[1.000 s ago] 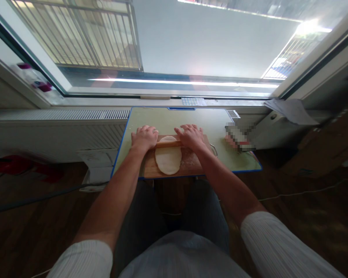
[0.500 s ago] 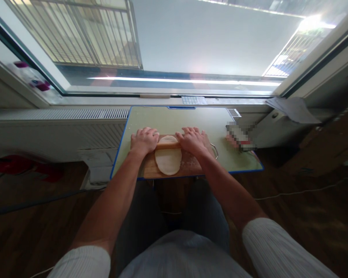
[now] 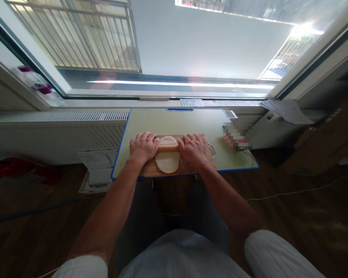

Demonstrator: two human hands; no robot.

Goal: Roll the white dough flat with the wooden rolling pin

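A wooden rolling pin (image 3: 168, 148) lies crosswise over a flat oval of pale dough (image 3: 167, 162). My left hand (image 3: 144, 146) is closed over the pin's left end, and my right hand (image 3: 193, 148) grips the right end. The palms cover both ends of the pin. Under the dough is a wooden cutting board (image 3: 188, 166) with a metal handle (image 3: 212, 150) at its right side. Some flour or dough traces show on the board near my right hand.
The board rests on a small pale-green table (image 3: 150, 120) with a blue edge. A pixelated object (image 3: 236, 137) sits at its right. Behind are a radiator (image 3: 98, 116) and window; a bottle (image 3: 36, 81) stands on the sill at left. Papers (image 3: 287, 110) lie at right.
The rolling pin and both hands have shifted slightly toward me over the dough. The whole view has also moved a little. Both hands keep their grip.
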